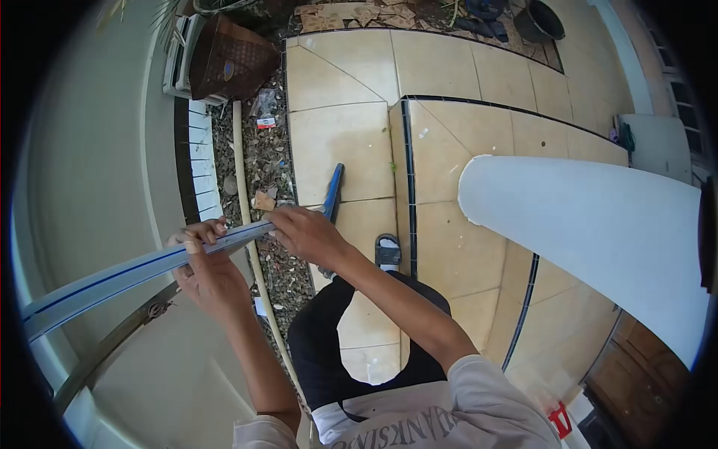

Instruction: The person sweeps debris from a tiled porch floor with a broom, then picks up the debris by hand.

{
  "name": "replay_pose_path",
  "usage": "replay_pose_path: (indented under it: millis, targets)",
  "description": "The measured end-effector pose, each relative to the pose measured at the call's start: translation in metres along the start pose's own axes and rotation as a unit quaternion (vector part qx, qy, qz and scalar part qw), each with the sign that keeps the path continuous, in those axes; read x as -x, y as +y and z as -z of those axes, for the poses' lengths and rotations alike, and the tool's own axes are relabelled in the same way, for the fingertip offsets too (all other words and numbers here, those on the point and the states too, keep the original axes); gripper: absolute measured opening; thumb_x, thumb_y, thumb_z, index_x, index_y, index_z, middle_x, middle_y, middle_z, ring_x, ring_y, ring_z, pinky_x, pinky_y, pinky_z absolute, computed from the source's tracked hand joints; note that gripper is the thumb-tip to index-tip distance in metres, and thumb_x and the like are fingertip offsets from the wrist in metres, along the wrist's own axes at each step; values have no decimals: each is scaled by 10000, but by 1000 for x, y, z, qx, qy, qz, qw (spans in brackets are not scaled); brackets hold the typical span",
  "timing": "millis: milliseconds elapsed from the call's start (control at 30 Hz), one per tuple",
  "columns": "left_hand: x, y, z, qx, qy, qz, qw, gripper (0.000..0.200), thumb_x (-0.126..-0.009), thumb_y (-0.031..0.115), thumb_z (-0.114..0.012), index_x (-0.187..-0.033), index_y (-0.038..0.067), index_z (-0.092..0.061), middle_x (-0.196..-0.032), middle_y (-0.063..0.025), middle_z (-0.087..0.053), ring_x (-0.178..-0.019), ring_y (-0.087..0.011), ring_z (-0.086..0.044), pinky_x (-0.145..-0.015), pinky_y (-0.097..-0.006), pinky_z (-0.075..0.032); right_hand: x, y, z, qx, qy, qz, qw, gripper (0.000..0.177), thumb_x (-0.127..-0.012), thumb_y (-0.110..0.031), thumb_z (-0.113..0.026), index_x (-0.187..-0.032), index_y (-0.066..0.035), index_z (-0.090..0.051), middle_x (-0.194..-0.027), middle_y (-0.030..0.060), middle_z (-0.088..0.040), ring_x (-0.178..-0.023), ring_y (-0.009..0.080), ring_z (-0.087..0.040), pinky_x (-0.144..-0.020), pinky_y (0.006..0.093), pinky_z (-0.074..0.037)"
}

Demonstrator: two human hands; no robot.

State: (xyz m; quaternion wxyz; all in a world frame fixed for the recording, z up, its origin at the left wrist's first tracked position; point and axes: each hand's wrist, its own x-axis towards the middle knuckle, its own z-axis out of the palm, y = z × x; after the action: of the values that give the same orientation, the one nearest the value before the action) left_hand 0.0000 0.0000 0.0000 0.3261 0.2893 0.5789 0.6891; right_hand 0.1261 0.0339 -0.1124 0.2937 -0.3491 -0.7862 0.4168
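Note:
A long pale pipe with blue stripes (pixel 127 278) runs from the left edge of the head view to the middle. My right hand (pixel 305 233) is closed round its far end. Further left along the pipe, my left hand (pixel 208 262) has its thumb and fingers wrapped round it. Just beyond my right hand a blue tool (pixel 334 191), partly hidden by that hand, points up over the tiles; what it rests on cannot be seen.
A beige pipe (pixel 241 165) lies along the gravel strip (pixel 271 157). A brown bag (pixel 228 60) sits at the upper left. A white column (pixel 583 217) crosses the right side beside a black-edged tiled step (pixel 410 187). A dark bucket (pixel 538 22) stands at the back.

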Motion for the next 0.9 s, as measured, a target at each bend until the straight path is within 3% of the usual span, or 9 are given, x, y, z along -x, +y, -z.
replay_pose_path:
  millis: [67,133,300,367,467,500,600,700,900]
  targets:
    - [8,6,-12,-83,-11,-1,996,241,-929,206,-553,-1065,10,-520,-1005,-106,-560,-984,-224,-533,-940,-399,-412,-7,-18,17,-9,13,24,1000,289,-778,-132,-649,-1048,-72,-561,-930,95,-613,-832,286,-619,-642,352,-526]
    - [-23,-160,-9,-157,-52,50,985,219,-952,183,-503,-1074,1,-501,-1121,-156,-562,-1077,-226,-523,-964,-371,-398,-39,102,-17,1,9,76,997,245,-777,-128,-648,-1004,-63,-581,-900,94,-612,-825,280,-620,-631,360,-524]
    - [-24,-250,33,-140,-67,34,987,258,-991,237,-409,-1113,16,-458,-1160,-205,-563,-1078,-253,-556,-972,-388,-415,-48,161,-44,-158,-124,72,977,291,-757,-103,-643,-1037,-23,-629,-925,116,-640,-808,246,-640,-662,328,-532]
    - [-37,-258,37,-72,-16,72,995,268,-996,256,-397,-1103,16,-446,-1149,-225,-573,-1041,-270,-583,-952,-389,-435,-46,250,-38,-246,-262,-115,926,344,-779,-112,-631,-1108,-14,-618,-990,119,-663,-849,190,-648,-755,314,-520]
    - [-53,-275,36,-58,57,86,993,287,-999,284,-375,-1097,21,-432,-1023,-204,-601,-932,-262,-615,-864,-368,-483,-23,405,-13,148,-228,-189,944,266,-789,-39,-521,-1015,-19,-659,-874,169,-672,-847,273,-653,-783,354,-511]
    - [-55,-281,37,-52,80,89,991,288,-998,285,-379,-1096,20,-434,-1001,-197,-602,-920,-256,-615,-847,-359,-488,-11,452,-6,256,-224,-241,909,288,-788,-35,-490,-1019,-37,-661,-917,191,-662,-872,318,-639,-808,375,-504]
    - [-65,-298,30,-10,122,51,991,285,-982,282,-426,-1039,6,-475,-861,-148,-586,-759,-190,-566,-733,-295,-473,5,524,15,458,-339,-147,808,220,-793,-63,-538,-965,-94,-672,-1068,95,-624,-1035,276,-581,-885,412,-473]
    - [-72,-302,22,11,137,25,990,310,-961,291,-485,-1006,-14,-513,-803,-112,-561,-698,-145,-511,-666,-258,-431,1,560,-1,561,-415,23,716,146,-805,-106,-564,-898,-76,-673,-1056,51,-615,-1052,256,-558,-946,443,-422]
    - [-88,-306,3,6,90,-31,995,343,-925,309,-553,-961,-32,-565,-750,-108,-587,-684,-123,-518,-641,-237,-405,-12,569,-8,652,-436,-48,618,190,-868,-181,-524,-925,-153,-703,-967,-12,-685,-1050,175,-560,-857,359,-400]
